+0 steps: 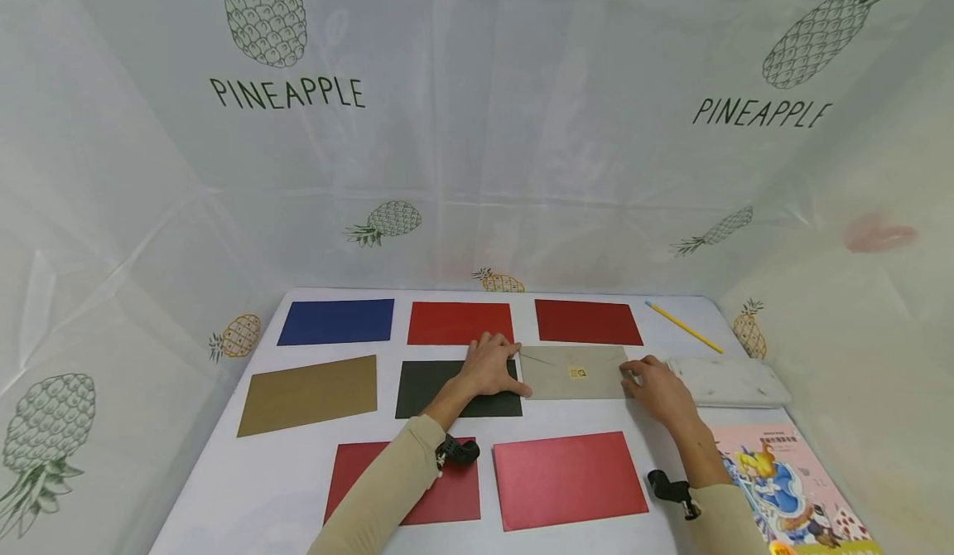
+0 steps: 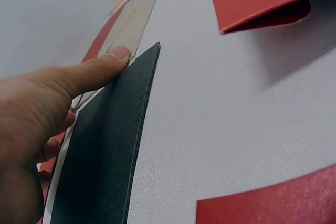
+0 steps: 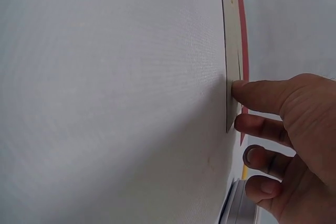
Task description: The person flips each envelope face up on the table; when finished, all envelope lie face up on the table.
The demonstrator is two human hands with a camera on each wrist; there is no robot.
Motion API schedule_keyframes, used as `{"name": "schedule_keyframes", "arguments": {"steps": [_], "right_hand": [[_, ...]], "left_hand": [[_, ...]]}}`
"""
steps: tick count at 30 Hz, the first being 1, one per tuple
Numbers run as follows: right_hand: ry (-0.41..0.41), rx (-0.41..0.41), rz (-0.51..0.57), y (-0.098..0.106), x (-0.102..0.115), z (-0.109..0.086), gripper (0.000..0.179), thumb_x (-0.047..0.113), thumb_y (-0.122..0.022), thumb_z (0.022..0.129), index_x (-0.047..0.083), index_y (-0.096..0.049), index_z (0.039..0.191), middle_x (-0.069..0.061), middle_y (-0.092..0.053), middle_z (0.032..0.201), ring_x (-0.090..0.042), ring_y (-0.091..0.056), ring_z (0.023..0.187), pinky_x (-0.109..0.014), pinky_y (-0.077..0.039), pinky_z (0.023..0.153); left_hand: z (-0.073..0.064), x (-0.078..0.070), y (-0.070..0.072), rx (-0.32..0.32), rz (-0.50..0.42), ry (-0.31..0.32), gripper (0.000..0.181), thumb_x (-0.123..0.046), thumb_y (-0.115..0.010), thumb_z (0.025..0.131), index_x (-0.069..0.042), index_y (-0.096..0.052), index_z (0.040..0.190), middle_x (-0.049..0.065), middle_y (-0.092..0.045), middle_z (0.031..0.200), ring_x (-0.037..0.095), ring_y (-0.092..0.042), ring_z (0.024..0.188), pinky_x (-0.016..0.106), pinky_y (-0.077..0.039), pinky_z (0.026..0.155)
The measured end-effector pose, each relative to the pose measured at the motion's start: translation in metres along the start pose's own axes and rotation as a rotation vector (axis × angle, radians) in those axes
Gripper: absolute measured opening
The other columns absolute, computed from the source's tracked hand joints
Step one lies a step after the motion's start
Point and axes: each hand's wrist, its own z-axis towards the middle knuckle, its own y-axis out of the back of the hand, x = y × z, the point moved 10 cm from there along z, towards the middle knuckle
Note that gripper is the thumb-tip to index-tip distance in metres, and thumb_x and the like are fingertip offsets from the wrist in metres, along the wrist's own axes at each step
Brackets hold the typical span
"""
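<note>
Tan sleeves (image 1: 378,493), left fingers (image 1: 503,350) and right fingers (image 1: 636,367) parted, touching stickered beige envelope (image 1: 547,383), backdrop (image 1: 522,124) printed "PINEAPPLE"

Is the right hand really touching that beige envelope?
Touching. The right wrist view shows it: the right hand has its thumb resting on the beige envelope, near one end.

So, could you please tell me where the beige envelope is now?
In the head view, the beige envelope lies right of centre on the table, between the left hand and right hand, just right of the dark paper.
</note>
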Motion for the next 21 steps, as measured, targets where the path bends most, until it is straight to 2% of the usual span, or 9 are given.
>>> {"name": "schedule_keyframes", "arguments": {"steps": [10,21], "right_hand": [[-0.018,0.020,-0.013,-0.0035,-0.0023,-0.0032,0.031,0.017,-0.071,0.093,0.003,-0.070,0.121,-0.019,-0.062,0.109,-0.033,-0.064,0.096,-0.053,-0.053,0.079],[-0.022,0.041,-0.019,-0.0064,-0.0028,-0.0051,0.037,0.022,-0.071,0.093,0.003,-0.067,0.125,-0.022,-0.058,0.115,-0.036,-0.062,0.100,-0.056,-0.053,0.080]], "left_hand": [[-0.0008,-0.0023,-0.0024,0.019,0.019,-0.023,0.096,-0.070,-0.080,0.069,-0.017,-0.055,0.146,0.000,-0.056,0.121,0.015,-0.043,0.105,0.035,-0.033,0.082],[-0.0014,-0.0031,-0.0024,0.011,0.038,-0.038,0.096,-0.069,-0.079,0.070,-0.017,-0.055,0.146,0.001,-0.056,0.121,0.015,-0.044,0.105,0.035,-0.033,0.082]]}}
